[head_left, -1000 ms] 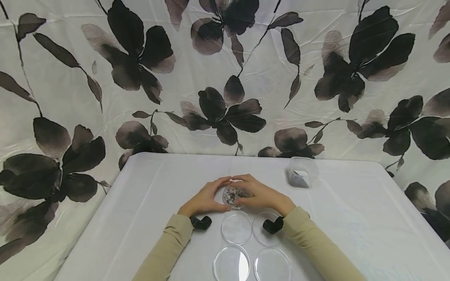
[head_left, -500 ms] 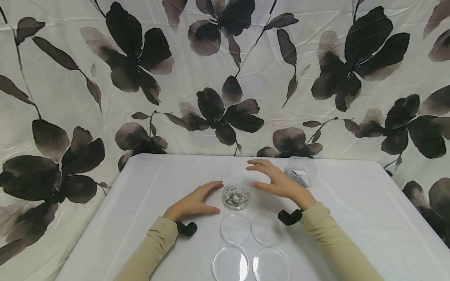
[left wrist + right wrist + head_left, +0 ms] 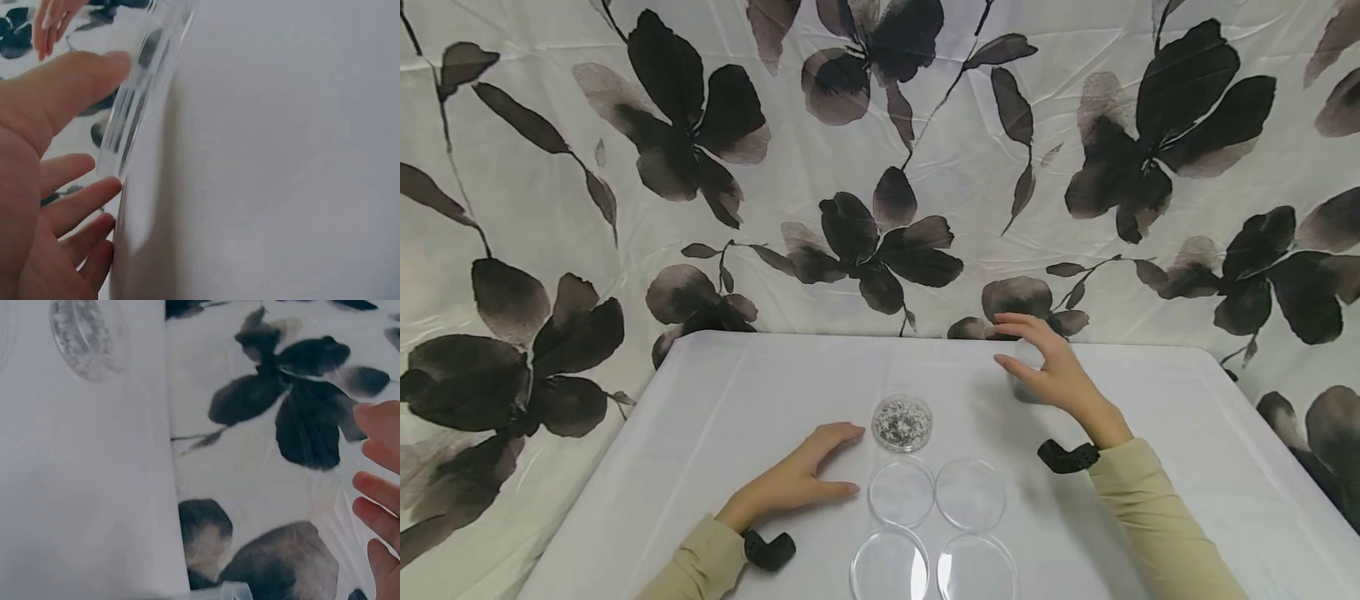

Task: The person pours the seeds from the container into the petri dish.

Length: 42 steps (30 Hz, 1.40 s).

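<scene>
A round clear dish [image 3: 902, 423] filled with black-and-white bits stands mid-table in the head view. Several clear, shallow round dishes [image 3: 901, 493] lie in two rows in front of it. To their left my left hand [image 3: 797, 471] holds nothing, its fingers and thumb spread apart. The left wrist view shows its thumb and fingers close to the clear dishes [image 3: 128, 119]; contact cannot be made out. My right hand [image 3: 1056, 375] is raised at the back right, fingers extended, in front of a clear container [image 3: 1024, 392] with something grey inside. It covers most of that container.
The white table [image 3: 760, 375] ends at a back edge near the container. Behind hangs a white cloth [image 3: 760, 183] with dark flower prints. A black wrist camera [image 3: 1067, 457] sits on my right wrist and another wrist camera [image 3: 770, 552] on my left.
Both hands have come away from the speckled dish, which now stands free. The right hand has moved right and back to the container; the left has drawn left and toward me.
</scene>
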### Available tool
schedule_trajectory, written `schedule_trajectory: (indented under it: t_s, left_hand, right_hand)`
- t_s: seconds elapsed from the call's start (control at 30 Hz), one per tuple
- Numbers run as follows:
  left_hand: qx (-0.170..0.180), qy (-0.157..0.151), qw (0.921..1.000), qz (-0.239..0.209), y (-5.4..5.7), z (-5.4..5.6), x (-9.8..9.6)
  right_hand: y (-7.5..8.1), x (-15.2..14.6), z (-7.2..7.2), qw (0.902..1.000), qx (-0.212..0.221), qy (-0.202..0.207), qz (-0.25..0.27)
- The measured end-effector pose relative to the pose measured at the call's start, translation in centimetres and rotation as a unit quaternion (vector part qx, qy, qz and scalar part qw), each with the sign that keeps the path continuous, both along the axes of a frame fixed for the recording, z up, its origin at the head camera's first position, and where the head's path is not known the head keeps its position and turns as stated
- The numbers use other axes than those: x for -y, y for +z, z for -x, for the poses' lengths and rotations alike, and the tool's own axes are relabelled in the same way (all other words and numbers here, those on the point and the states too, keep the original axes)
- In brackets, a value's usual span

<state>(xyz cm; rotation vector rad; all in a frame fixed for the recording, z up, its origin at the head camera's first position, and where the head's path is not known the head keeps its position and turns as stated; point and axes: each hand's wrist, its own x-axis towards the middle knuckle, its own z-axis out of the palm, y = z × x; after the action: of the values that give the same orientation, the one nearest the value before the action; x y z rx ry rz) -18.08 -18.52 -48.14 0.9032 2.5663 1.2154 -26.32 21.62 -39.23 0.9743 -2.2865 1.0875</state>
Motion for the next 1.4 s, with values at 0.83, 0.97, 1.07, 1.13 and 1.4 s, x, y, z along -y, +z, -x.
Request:
schedule_trajectory:
  t_s: [0.83,0.97,1.07,1.13,1.4]
  left_hand:
    - [-0.033,-0.013,0.9979,-0.053,-1.4,-2.5,-3.0]
    - [-0.061,-0.026,0.9963,-0.055,-1.7,-1.9,-3.4]
    - [-0.07,-0.036,0.9954,-0.055,-1.9,-1.8,-3.5]
    - [-0.073,-0.036,0.9953,-0.052,-1.9,-1.8,-3.5]
    - [-0.079,-0.021,0.9955,-0.049,-2.1,-2.1,-3.5]
  right_hand:
    - [-7.0,-6.6,-0.1,0.8366,0.305,-0.007,0.455]
    - [-8.1,-6.9,0.1,0.8586,0.362,-0.021,0.362]
    - [-8.6,-7.0,0.2,0.8765,0.381,-0.045,0.29]
    - [-8.7,-6.8,0.3,0.8888,0.381,-0.065,0.247]
    - [-9.0,-6.1,0.8,0.9221,0.326,-0.143,0.151]
